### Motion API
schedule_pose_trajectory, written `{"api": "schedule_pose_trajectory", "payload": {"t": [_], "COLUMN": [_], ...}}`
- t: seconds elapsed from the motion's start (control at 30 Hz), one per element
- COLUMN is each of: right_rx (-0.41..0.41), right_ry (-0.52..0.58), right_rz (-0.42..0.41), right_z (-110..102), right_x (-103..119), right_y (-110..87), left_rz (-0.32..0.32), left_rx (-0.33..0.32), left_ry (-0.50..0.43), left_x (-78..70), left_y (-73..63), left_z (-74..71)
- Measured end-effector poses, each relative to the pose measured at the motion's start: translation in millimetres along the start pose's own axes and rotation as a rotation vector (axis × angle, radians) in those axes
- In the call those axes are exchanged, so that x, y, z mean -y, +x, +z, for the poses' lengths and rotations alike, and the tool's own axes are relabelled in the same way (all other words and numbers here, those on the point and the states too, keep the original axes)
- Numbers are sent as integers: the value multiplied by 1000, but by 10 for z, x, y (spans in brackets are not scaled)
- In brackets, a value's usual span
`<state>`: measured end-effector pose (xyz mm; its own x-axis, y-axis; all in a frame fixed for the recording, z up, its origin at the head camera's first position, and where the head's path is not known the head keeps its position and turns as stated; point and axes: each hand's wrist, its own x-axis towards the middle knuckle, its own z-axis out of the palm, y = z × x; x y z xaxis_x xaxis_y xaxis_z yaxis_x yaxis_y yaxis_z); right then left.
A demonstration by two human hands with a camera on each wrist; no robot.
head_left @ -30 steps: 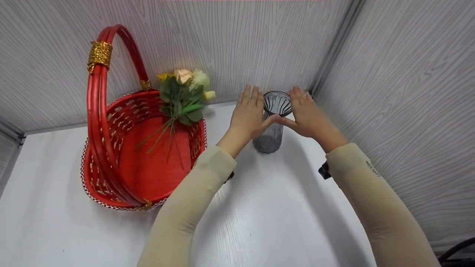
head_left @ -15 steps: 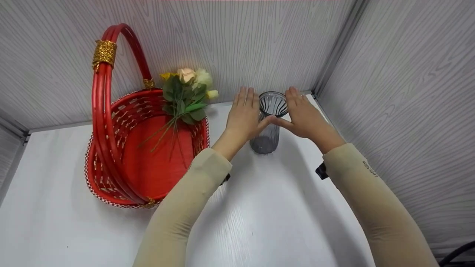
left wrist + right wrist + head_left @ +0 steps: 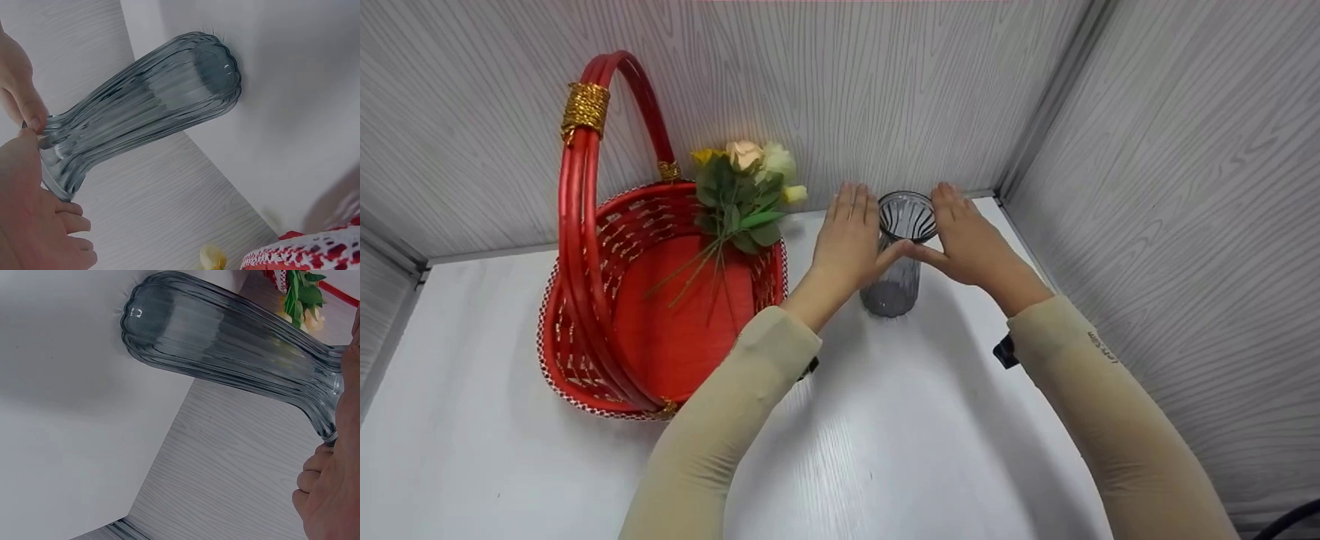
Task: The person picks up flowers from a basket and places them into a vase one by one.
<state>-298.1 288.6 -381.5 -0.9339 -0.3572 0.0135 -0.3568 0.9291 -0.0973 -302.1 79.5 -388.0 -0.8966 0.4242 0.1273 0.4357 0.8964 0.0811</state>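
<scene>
A ribbed, grey-tinted glass vase (image 3: 894,289) stands on the table, its flared mouth towards the back. My left hand (image 3: 846,244) lies along the left side of its rim, fingers straight. On the opposite side my right hand (image 3: 973,244) touches the rim, fingers also extended. Both thumbs meet in front of the mouth. In the left wrist view, the vase (image 3: 152,95) shows clear sides and a thick base, with nothing inside. The right wrist view has the vase neck (image 3: 320,388) beside the right palm.
Left of the vase sits a red woven basket (image 3: 660,360) with a tall arched handle (image 3: 577,180). A bunch of flowers (image 3: 746,172) leans over its back rim, stems pointing inside. Grey wood-patterned walls (image 3: 840,82) stand behind and at right of the white table (image 3: 847,450).
Both hands and the vase have shifted slightly left, nearer the basket, keeping the same hold. The head view has also turned a little, so the basket appears further right.
</scene>
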Motion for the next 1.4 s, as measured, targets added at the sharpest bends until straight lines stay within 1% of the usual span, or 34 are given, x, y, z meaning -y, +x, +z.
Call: {"api": "schedule_pose_trajectory", "payload": {"t": [0.23, 0.37, 0.6, 0.93, 1.07, 1.27, 1.33, 1.4], "right_rx": [9, 1, 12, 3, -3, 7, 12, 13], "right_ry": [3, -5, -16, -21, -32, -42, -49, -59], "right_rz": [-6, -19, -35, -58, -67, -67, -68, -69], "right_z": [-9, -3, -10, 8, 25, 44, 50, 49], "right_x": [78, 126, 243, 371, 400, 433, 449, 460], "right_y": [39, 69, 125, 161, 163, 166, 159, 146], "left_rz": [-34, -40, -60, -56, -63, -56, -43, -22], "left_rx": [23, 31, 31, 6, 18, -6, -24, -52], "left_ry": [-31, -39, -43, -76, -91, -101, -106, -122], "left_x": [53, 96, 188, 308, 331, 382, 384, 369], "left_y": [-74, -115, -185, -299, -338, -386, -438, -512], "left_z": [-52, -81, -107, -117, -103, -77, -108, -180]}}
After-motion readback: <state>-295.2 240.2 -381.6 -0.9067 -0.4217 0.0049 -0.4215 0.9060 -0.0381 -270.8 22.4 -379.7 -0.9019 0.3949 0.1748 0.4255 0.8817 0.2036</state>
